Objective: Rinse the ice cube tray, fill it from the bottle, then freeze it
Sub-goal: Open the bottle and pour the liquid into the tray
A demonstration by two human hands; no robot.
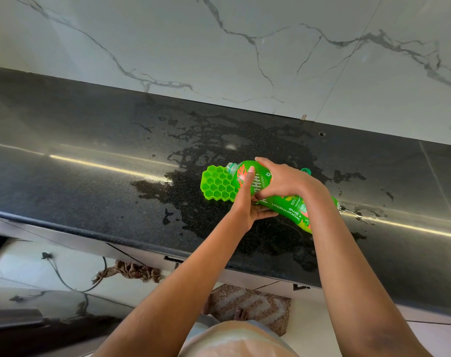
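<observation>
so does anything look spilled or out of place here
Yes: a wide wet puddle spreads over the black speckled stone counter around the green honeycomb ice cube tray, under the tilted green plastic bottle. Its green cap lies loose on the counter.

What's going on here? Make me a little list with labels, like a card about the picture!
ice cube tray: green, honeycomb cells, flat on the counter
bottle: green, tipped, open mouth over the tray
left hand: grips the bottle from below
right hand: grips the bottle from above
cap: green, off, lying behind the right hand
counter: black, wet with puddles around the tray
pouring: cannot tell if liquid flows
</observation>
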